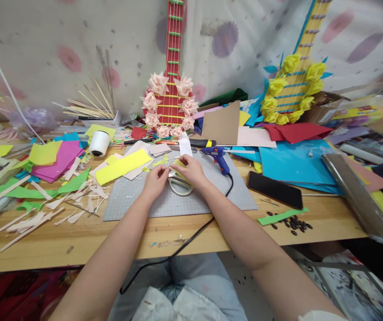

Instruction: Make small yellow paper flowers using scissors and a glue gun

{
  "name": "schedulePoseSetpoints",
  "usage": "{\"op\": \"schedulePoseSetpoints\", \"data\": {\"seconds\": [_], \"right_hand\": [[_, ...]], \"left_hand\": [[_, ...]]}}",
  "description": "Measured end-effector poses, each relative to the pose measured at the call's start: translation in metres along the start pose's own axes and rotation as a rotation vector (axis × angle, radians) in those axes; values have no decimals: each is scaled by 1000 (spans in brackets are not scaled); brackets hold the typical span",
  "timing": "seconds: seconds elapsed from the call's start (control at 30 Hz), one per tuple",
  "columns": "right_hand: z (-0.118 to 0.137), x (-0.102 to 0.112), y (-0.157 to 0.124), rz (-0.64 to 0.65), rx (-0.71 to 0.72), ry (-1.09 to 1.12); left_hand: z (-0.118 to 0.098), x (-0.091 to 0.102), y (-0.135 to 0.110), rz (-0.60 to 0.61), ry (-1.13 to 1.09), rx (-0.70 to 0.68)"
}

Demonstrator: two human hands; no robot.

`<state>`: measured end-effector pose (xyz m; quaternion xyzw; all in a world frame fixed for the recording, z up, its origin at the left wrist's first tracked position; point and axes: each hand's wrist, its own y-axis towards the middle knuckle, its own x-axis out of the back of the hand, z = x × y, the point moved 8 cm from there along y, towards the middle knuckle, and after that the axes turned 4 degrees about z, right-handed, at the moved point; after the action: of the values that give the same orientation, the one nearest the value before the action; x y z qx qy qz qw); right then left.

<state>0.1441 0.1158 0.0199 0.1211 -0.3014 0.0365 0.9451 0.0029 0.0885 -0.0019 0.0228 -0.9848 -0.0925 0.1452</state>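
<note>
Wooden table (44, 252), grey cutting mat (137, 206) at centre. Left hand (157, 180) is pinched closed, can't tell if it holds anything; right hand (192, 170) curls round a small yellow piece (179, 164), seemingly steadying it. Scissors (181, 181) at six o'clock, glue gun (217, 158) at two, likely for easy reach.

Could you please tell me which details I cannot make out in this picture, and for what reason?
All in the head view:
Left hand: its own fingers hide whatever lies between them.
Right hand: its underside faces away, so its exact hold is hidden.
Scissors: the hands cover part of the blades.
Red guitar and yellow guitar: the upper edge cuts off both necks.
Dark pieces: too small to identify.
</note>
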Motion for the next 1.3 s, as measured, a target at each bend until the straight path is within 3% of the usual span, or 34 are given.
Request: {"op": "schedulePoseSetpoints", "data": {"seconds": [0.6, 1.3], "right_hand": [[3, -7, -2, -9, 4, -2], [-6, -3, 1, -13, -50, 158]], "left_hand": [[-7, -1, -3, 9, 90, -29], [-4, -1, -2, 11, -13, 0]]}}
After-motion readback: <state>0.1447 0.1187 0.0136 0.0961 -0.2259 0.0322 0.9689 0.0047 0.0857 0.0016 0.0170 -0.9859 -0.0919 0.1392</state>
